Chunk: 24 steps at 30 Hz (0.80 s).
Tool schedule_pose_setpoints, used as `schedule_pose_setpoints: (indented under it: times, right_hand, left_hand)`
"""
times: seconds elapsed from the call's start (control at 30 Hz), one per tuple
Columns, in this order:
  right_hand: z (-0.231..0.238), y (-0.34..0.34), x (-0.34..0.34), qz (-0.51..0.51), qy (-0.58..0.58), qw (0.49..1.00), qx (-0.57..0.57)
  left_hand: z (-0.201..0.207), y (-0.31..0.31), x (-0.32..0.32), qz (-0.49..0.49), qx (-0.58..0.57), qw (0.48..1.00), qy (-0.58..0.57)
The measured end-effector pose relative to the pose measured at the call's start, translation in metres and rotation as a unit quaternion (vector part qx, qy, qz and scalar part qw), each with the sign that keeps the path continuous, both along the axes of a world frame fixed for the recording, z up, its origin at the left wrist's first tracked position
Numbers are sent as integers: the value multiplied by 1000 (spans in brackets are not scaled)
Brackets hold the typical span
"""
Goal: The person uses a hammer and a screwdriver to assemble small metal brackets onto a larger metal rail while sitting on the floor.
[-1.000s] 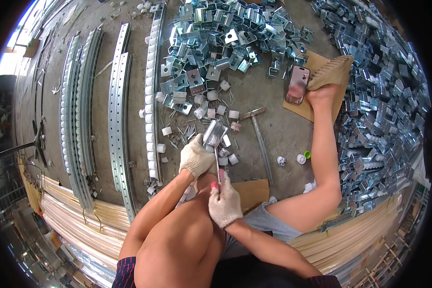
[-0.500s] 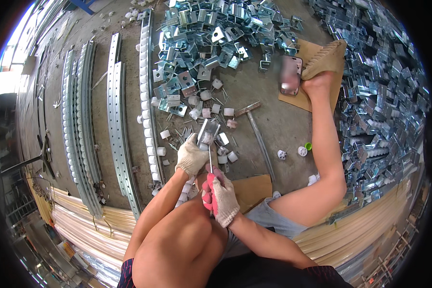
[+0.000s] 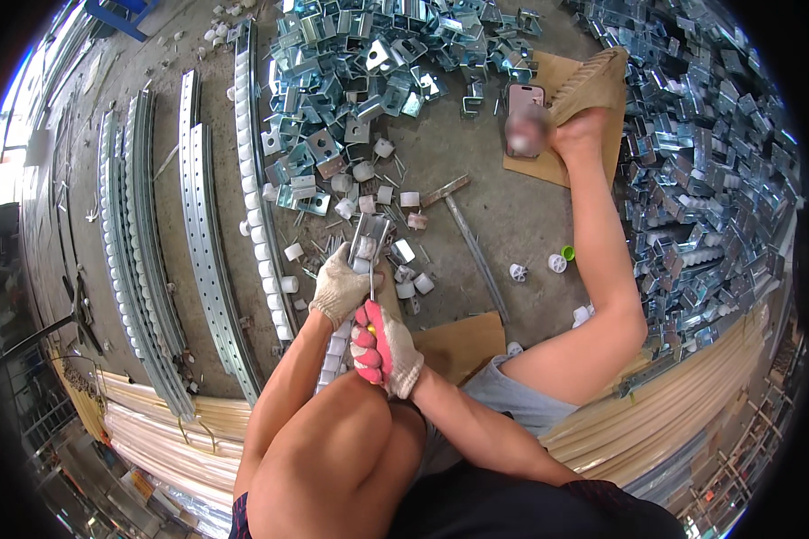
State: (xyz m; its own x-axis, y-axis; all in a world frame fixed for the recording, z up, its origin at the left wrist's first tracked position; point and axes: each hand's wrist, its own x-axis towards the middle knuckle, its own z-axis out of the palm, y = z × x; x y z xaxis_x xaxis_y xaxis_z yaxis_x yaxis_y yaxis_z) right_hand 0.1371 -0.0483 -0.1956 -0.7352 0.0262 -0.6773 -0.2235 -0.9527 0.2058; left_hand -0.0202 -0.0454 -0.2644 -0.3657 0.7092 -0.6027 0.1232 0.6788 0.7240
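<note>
My left hand (image 3: 342, 286), in a cream knitted glove, is closed on the near end of a metal bracket (image 3: 375, 226) with a white roller (image 3: 366, 248) inside it. My right hand (image 3: 386, 352), in a cream glove with a pink palm, is wrapped round the handle of a screwdriver. Its thin steel shaft (image 3: 372, 284) points away from me, the tip up against the bracket and roller. A speck of yellow handle shows between the fingers. Just beyond, loose white rollers (image 3: 363, 171) and small metal pins lie on the floor.
A hammer (image 3: 473, 235) lies right of my hands. Shiny brackets (image 3: 368, 63) are heaped ahead, with a larger heap (image 3: 710, 180) at right. Long metal rails (image 3: 208, 242) and a roller-lined rail (image 3: 253, 198) lie left. A phone (image 3: 524, 108) rests on cardboard beside my foot.
The whole view has shifted slightly, so things sit a little further left and up. My right hand has turned on the screwdriver, now showing its curled pink fingers. The left still holds the bracket.
</note>
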Motion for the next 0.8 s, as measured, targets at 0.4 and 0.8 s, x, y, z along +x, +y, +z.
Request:
schedule_pose_setpoints:
  times: [0.4, 0.8]
  right_hand:
    - [29, 48, 6, 165, -163, 968, 90]
    - [48, 53, -3, 197, -181, 950, 158]
  left_hand:
    - [18, 11, 12, -33, -19, 991, 129]
    - [8, 5, 8, 11, 16, 998, 63]
